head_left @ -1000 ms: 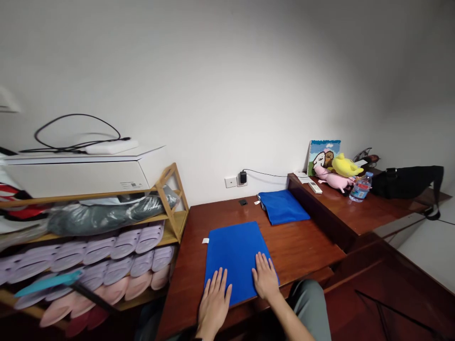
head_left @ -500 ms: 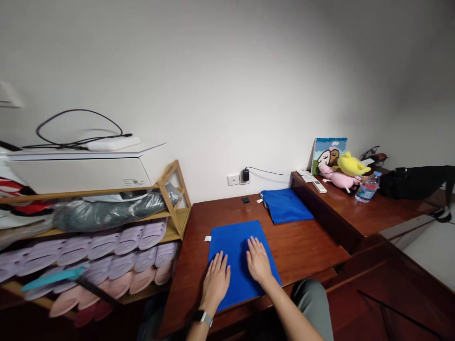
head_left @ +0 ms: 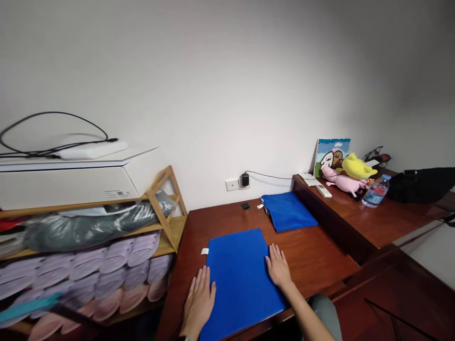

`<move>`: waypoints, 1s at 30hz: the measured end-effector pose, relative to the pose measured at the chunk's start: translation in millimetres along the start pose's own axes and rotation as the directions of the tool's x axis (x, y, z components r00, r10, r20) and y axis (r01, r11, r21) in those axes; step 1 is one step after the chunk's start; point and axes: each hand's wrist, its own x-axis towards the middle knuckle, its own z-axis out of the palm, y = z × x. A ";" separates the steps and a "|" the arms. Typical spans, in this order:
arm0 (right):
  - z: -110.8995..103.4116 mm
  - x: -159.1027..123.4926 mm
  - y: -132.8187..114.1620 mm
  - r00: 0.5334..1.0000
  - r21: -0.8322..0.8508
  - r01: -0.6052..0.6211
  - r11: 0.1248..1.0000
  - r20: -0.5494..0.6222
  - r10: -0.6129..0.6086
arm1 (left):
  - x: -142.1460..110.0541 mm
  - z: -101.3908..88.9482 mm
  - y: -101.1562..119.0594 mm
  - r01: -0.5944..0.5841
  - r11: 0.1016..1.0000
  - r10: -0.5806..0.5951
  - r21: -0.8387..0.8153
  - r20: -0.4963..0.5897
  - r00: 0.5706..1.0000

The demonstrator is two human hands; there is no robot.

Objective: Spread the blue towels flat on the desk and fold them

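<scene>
A flat blue cloth piece [head_left: 241,279], perhaps a folded bag, lies smooth on the brown wooden desk [head_left: 227,218], a small white tag [head_left: 204,251] sticking out at its left edge. My left hand [head_left: 199,298] rests flat beside its left edge, fingers stretched out and holding nothing. At the right edge lies my right hand [head_left: 279,266], palm down with fingers extended, partly over the cloth's border. Farther back on the desk is a second folded blue cloth piece [head_left: 289,211], also with a white tag; neither hand touches it.
A wooden rack [head_left: 174,229] with several lavender slippers [head_left: 113,255] stands left, topped by a white box [head_left: 67,182]. On the raised right side sit a remote [head_left: 323,191], a water bottle [head_left: 377,192], plush toys [head_left: 357,166] and a black bag [head_left: 419,185]. A charger [head_left: 245,179] is plugged into the wall.
Both hands first slid inward and up over the near blue cloth, then moved apart to its left and right edges. The cloth lies in about the same place; the view has shifted slightly.
</scene>
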 end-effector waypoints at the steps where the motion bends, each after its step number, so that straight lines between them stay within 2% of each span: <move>1: -1.4 5.1 -1.8 1.000 0.009 0.014 1.000 -0.026 -0.014 | 7.9 -1.4 0.7 -0.009 1.000 0.009 0.000 -0.024 1.000; 3: -1.6 21.6 -18.3 0.995 0.021 0.071 0.997 -0.066 -0.070 | 34.2 -5.0 12.0 -0.046 0.999 0.045 -0.011 -0.048 0.998; 5: 2.5 44.2 -47.3 0.986 0.028 0.151 0.988 -0.075 -0.149 | 69.2 -7.0 32.4 -0.115 0.993 0.113 -0.039 -0.031 0.993; 8: 16.1 78.7 -91.4 0.966 0.048 0.257 0.965 -0.051 -0.254 | 116.8 -2.3 61.5 -0.184 0.980 0.189 -0.073 0.065 0.980; 11: 32.2 100.4 -108.7 0.959 0.062 0.282 0.957 0.023 -0.284 | 138.0 11.4 65.9 -0.149 0.987 0.157 -0.065 0.164 0.974; 14: 40.2 108.1 -95.0 0.968 0.032 0.243 0.969 0.054 -0.245 | 134.6 26.1 44.8 -0.073 0.997 0.077 -0.030 0.161 0.984; 17: 34.3 112.0 -69.6 0.987 -0.013 0.152 0.988 0.059 -0.151 | 127.0 31.8 18.9 0.000 1.000 0.000 0.000 0.128 0.992; 20: 18.8 117.0 -45.7 0.996 -0.036 0.051 0.998 0.072 -0.048 | 126.9 24.3 0.5 0.018 1.000 -0.017 -0.005 0.151 0.988; 23: 1.8 113.4 -20.8 0.998 -0.003 -0.001 1.000 0.064 0.001 | 123.0 7.3 -14.7 0.035 0.999 -0.031 -0.022 0.141 0.989; 25: -5.6 98.7 -4.3 1.000 0.047 -0.002 0.999 0.017 0.001 | 109.1 -5.5 -21.3 0.051 0.998 -0.049 -0.040 0.064 0.997; 27: -6.8 72.4 5.6 0.997 0.093 0.011 0.996 -0.076 -0.004 | 85.4 -16.3 -18.3 0.034 0.997 -0.036 -0.069 -0.026 0.999; 30: 3.7 20.7 -7.1 0.976 0.119 0.077 0.990 -0.213 -0.051 | 43.6 -25.1 14.0 -0.069 0.993 0.063 -0.100 -0.057 0.996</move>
